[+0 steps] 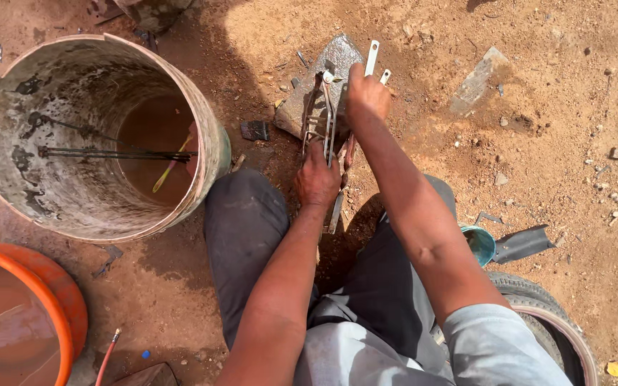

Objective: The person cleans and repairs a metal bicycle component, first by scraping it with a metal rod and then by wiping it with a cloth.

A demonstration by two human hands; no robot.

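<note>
I sit on bare red earth with my knees apart. My left hand (317,179) grips the near end of a bundle of metal strips and brackets (323,118) that rests on a flat grey stone (323,75). My right hand (366,93) is closed around a flat metal wrench (374,58) whose open ends stick out beyond my fist, right beside the far end of the bundle. What joins the strips is hidden by my hands.
A large dirty bucket (8,186) of brown water with thin rods in it stands at left. An orange tub (51,286) sits at lower left. A small teal cup (482,244), a dark metal scrap (522,243) and a tyre (545,307) lie at right.
</note>
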